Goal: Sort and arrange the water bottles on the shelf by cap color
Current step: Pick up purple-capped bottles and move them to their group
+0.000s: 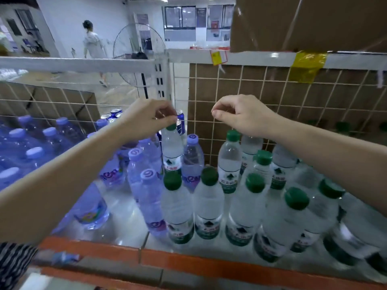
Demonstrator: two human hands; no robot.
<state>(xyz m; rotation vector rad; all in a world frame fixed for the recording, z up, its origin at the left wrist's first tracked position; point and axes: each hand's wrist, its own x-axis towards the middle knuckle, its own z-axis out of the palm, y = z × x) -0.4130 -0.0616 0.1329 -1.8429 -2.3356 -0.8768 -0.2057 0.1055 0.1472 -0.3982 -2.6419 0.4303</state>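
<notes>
On the shelf [129, 227], purple-cap bottles [149, 197] stood at the left and green-cap bottles [209, 201] at the right, the two groups meeting near the middle. At the back of that seam one green-topped bottle, the rear bottle [172, 147], stood upright between two purple-cap ones. The left hand [146, 118] reached over the purple group, and its fingers [167, 119] pinched the rear bottle by its cap [171, 127]. Whether that bottle rested on the shelf or was raised could not be told, as a nearer one hid its base.

The right hand [243, 116] hung just above another green cap [233, 135], with its fingers curled, thumb tip against forefinger, and nothing held.

A wire grid [272, 97] backed the shelf, with blue cans [114, 114] behind the left hand and a cardboard box [303, 21] on the level above. Far off, a person [93, 40] was near a fan [136, 49].
</notes>
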